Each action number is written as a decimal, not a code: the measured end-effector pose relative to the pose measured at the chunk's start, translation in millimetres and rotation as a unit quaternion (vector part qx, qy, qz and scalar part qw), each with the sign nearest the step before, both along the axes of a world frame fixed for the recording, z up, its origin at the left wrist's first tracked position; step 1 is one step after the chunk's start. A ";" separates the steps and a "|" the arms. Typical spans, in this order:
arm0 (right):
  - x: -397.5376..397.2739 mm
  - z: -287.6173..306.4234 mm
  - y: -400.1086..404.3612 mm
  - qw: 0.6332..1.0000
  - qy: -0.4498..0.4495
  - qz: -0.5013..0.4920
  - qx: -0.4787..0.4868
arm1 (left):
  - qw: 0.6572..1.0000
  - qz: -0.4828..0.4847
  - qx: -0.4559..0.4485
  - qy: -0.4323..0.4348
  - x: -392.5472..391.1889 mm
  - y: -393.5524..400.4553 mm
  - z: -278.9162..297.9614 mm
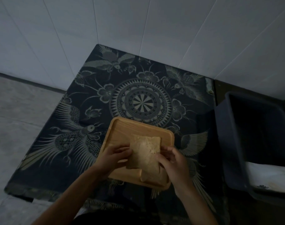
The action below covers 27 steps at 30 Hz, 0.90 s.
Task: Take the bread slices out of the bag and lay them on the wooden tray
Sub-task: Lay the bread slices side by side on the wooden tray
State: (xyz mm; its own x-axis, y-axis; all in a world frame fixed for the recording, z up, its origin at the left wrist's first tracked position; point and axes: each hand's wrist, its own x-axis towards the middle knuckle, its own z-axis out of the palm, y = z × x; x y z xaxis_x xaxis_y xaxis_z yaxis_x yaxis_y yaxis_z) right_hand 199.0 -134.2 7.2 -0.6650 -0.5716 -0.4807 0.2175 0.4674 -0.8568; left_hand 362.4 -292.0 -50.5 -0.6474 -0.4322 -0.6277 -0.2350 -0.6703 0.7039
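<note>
Hands (115,157) gripping bread (146,153) over tray (120,132)

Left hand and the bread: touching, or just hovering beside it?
Touching. The head view shows the left hand's fingers lying over the bread's left edge, no gap; the right hand pinches the opposite edge above the tray.

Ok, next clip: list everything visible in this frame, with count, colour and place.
wooden tray: one, light brown, near centre of the cloth
bread slices: at least two, pale, over the tray between the hands; any bag around them is too dim to tell
patterned cloth: one, dark with pale birds and a medallion, covering the table
plastic tub: one, dark, right of the table
white item: one, inside the tub
left hand: gripping the bread's left edge
right hand: gripping its right edge
</note>
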 end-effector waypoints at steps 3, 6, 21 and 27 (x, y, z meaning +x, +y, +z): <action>7.9 -2.1 -17.5 1.000 -0.006 0.000 -0.001 | 0.999 0.002 -0.050 -0.012 11.4 -22.4 12.8; 17.5 -15.7 -35.7 1.000 -0.016 -0.008 0.020 | 0.994 0.004 -0.097 -0.040 21.0 -37.7 11.3; 62.5 -95.5 -73.7 0.986 0.003 0.043 0.164 | 0.937 -0.095 -0.242 -0.235 47.9 -65.1 -58.3; 72.8 -112.5 -72.5 0.984 -0.038 0.038 0.171 | 0.918 -0.112 -0.270 -0.269 54.0 -66.5 -64.8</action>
